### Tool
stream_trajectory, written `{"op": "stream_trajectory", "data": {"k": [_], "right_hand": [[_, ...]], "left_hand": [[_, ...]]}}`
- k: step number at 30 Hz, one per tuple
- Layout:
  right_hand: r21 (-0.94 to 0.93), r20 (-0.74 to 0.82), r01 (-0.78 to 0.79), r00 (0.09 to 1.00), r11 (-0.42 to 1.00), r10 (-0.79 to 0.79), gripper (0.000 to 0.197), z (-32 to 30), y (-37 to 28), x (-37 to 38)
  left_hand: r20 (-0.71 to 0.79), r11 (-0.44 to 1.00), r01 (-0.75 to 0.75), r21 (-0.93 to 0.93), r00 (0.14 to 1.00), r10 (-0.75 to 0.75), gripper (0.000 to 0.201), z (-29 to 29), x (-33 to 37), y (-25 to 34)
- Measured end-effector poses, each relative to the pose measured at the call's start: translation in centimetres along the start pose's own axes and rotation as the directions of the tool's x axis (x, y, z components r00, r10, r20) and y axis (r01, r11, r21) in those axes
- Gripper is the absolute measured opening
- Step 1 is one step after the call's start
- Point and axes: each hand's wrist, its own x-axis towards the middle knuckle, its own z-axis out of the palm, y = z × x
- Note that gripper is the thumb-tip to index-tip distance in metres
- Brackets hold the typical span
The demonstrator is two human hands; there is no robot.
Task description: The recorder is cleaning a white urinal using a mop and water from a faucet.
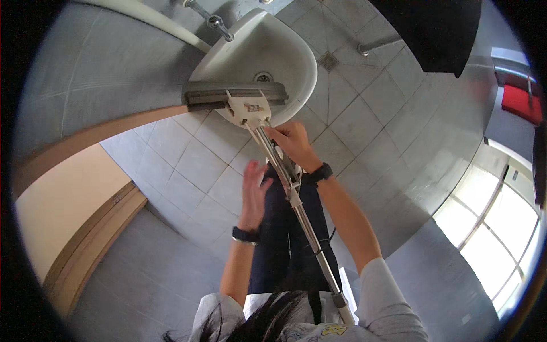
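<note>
A sponge mop with a white plastic head and a grey sponge roller is held up over the near rim of a white sink. Its metal pole runs back toward my body, past my right side. My right hand is closed around the pole just below the mop head. To the left of the pole, my left hand hangs in the air with its fingers apart, holding nothing. That hand is a little blurred. Dark bands circle both wrists.
A chrome tap reaches over the sink's left side. Tiled floor with a small drain lies beyond. A wooden door frame stands at the left, a bright window at the right. Black cloth hangs at the upper right.
</note>
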Motion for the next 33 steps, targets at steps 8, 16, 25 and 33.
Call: {"op": "stream_trajectory", "data": {"k": [8,16,25,33], "right_hand": [[0.069,0.073,-0.106,0.992,0.992,0.101,0.044,0.7,1.9,-2.2],[0.184,0.015,-0.174,0.985,0.967,0.174,0.044,0.6,2.1,-2.9],[0.213,-0.052,-0.159,0.983,0.964,0.174,0.041,-0.2,1.5,-2.7],[0.180,-0.076,-0.135,0.986,0.974,0.151,0.039,-0.6,1.3,-2.7]], "left_hand": [[0.463,-0.335,-0.319,0.886,0.610,0.642,0.069,5.1,11.4,5.4],[0.717,-0.503,-0.707,0.498,0.661,-0.221,0.041,3.6,16.0,7.4],[0.658,-0.582,-0.736,0.346,0.632,-0.409,0.034,5.8,17.2,8.0],[0.656,-0.543,-0.820,0.183,0.513,-0.554,0.035,5.4,19.3,7.4]]}}
